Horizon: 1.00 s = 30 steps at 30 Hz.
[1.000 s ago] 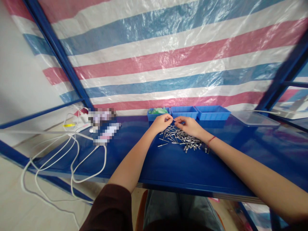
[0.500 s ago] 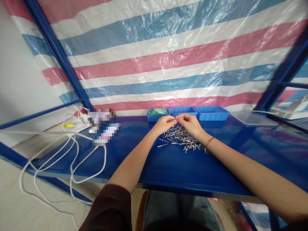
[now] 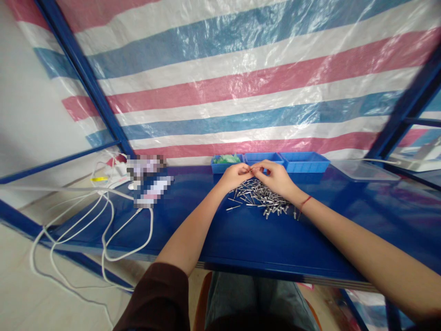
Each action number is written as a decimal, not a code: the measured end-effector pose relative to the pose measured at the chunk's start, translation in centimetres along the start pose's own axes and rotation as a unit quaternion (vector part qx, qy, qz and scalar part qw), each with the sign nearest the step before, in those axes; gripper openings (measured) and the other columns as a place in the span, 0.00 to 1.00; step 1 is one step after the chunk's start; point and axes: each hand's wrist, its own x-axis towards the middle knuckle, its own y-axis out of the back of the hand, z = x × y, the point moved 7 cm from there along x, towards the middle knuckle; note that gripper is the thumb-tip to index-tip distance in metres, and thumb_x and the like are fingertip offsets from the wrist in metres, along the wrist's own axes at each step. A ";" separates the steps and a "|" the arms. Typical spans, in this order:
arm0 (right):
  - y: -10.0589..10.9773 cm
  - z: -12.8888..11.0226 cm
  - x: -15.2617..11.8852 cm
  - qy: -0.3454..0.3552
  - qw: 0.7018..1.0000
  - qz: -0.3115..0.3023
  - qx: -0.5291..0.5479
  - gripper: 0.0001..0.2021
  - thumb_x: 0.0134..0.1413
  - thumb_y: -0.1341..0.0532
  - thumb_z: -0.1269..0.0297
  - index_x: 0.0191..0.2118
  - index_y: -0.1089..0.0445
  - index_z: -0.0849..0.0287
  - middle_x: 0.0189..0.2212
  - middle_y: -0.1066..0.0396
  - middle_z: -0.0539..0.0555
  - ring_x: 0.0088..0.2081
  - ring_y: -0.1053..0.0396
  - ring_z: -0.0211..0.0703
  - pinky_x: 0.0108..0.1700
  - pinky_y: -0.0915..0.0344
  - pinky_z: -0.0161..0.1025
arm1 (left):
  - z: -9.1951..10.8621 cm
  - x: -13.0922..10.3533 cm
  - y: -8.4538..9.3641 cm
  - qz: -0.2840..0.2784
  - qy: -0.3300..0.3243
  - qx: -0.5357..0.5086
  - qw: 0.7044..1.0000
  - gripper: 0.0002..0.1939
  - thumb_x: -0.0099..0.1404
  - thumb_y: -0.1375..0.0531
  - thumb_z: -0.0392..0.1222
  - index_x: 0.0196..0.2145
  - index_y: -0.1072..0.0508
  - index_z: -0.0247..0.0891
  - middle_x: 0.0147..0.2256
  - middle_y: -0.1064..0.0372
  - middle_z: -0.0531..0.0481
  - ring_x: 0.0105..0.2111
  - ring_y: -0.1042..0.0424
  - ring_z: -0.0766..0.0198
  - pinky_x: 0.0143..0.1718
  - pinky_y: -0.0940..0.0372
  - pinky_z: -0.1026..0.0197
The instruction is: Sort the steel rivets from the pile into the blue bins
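Note:
My left hand and my right hand meet fingertip to fingertip just over a heap of silvery blind rivets. The fingers of both hands are closed in a pinch. Whatever they hold is too small and too covered to make out. The rivets lie loose on the blue table, a few of them strayed out to the left of the heap. Right behind the hands stand a blue bin with green plastic in it, a middle blue bin and a right blue bin.
A clear plastic lid lies to the right of the bins. At the left are blurred-out items and white cables hanging over the table edge. A striped plastic sheet closes off the back between blue frame posts.
The fingers of my right hand have shifted slightly at the meeting point, and its knuckles sit a little higher. My left hand stays nearly in place, and the rivet heap looks the same.

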 end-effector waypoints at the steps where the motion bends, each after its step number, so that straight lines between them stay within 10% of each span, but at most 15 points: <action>1: 0.1 0.2 0.0 -0.005 1.000 0.004 -0.003 0.11 0.54 0.44 0.62 0.35 0.25 0.60 0.30 0.26 0.55 0.30 0.32 0.42 0.34 0.36 0.39 | 0.1 0.0 0.3 0.010 -0.001 0.015 1.000 0.11 0.55 0.38 0.43 0.33 0.29 0.33 0.30 0.29 0.50 0.30 0.30 0.68 0.36 0.37 0.63; 10: -0.7 2.9 -0.1 -0.100 0.992 -0.051 0.065 0.14 0.54 0.46 0.59 0.30 0.27 0.61 0.29 0.25 0.54 0.32 0.30 0.43 0.38 0.36 0.39 | 1.7 -0.3 1.0 0.035 0.026 0.065 0.997 0.15 0.61 0.44 0.51 0.35 0.29 0.34 0.32 0.28 0.48 0.29 0.29 0.68 0.35 0.35 0.63; 16: 3.0 7.8 2.1 -0.218 0.968 0.067 -0.106 0.15 0.55 0.47 0.60 0.27 0.28 0.63 0.26 0.27 0.57 0.29 0.31 0.44 0.32 0.40 0.37 | 1.7 -0.5 1.9 0.070 0.045 0.136 0.987 0.15 0.64 0.45 0.47 0.44 0.31 0.36 0.33 0.27 0.48 0.32 0.28 0.65 0.37 0.34 0.62; 22: 2.8 9.4 3.8 -0.204 0.932 -0.022 -0.299 0.16 0.56 0.46 0.57 0.34 0.25 0.63 0.32 0.24 0.62 0.35 0.28 0.50 0.35 0.40 0.38 | 1.6 -0.9 1.9 -0.019 0.007 0.342 0.939 0.11 0.62 0.47 0.37 0.40 0.26 0.38 0.38 0.26 0.47 0.38 0.28 0.61 0.43 0.35 0.59; 30: 0.1 5.6 0.5 -0.096 0.968 -0.137 -0.186 0.13 0.55 0.47 0.64 0.31 0.26 0.60 0.28 0.25 0.54 0.28 0.31 0.41 0.32 0.41 0.35 | 0.1 -0.9 0.5 -0.097 -0.021 0.394 0.914 0.12 0.60 0.45 0.37 0.38 0.23 0.40 0.35 0.27 0.48 0.36 0.29 0.62 0.43 0.36 0.61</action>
